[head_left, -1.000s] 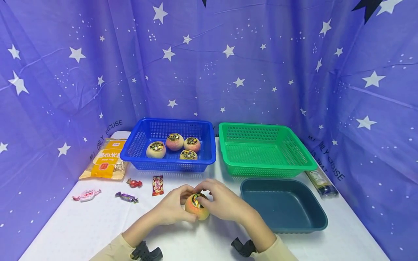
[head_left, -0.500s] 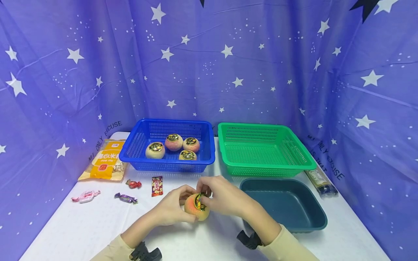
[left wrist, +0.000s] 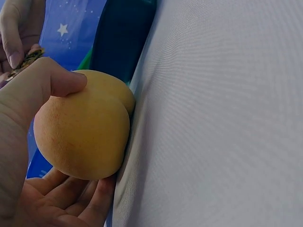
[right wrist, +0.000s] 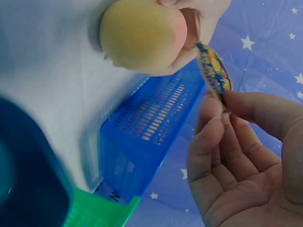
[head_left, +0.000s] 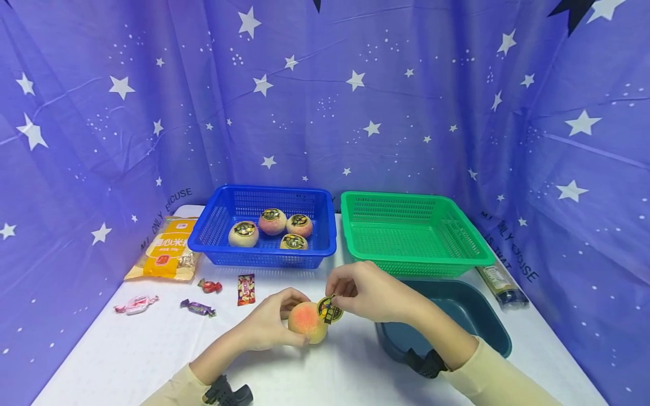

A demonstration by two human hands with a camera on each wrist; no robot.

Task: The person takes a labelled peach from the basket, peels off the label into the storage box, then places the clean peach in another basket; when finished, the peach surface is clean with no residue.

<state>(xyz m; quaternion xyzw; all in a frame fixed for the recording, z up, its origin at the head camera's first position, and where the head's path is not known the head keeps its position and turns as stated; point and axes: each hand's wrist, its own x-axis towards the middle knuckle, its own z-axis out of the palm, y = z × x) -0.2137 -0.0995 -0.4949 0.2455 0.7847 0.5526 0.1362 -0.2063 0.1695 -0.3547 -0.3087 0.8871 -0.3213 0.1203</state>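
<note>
My left hand (head_left: 271,322) grips a yellow and pink peach (head_left: 307,323) on the white tabletop, thumb on the near side and fingers round the far side. In the left wrist view the peach (left wrist: 87,125) shows its seam, close against the cloth. My right hand (head_left: 373,293) pinches a round black and gold sticker (head_left: 330,310) between thumb and fingers, just right of the peach. The right wrist view shows the sticker (right wrist: 214,71) curved and apart from the peach (right wrist: 142,35). The peach's top shows bare pink skin.
Several stickered peaches (head_left: 272,221) lie in a blue basket (head_left: 264,259). A green basket (head_left: 416,265) stands beside it, with a dark teal tub (head_left: 500,338) in front. To the left are a yellow snack bag (head_left: 165,248) and several wrapped candies (head_left: 198,308). A dark packet (head_left: 503,285) lies far right.
My right hand has peeled the sticker off the peach and moved it to the right. My left hand has kept its grip on the peach in the same place.
</note>
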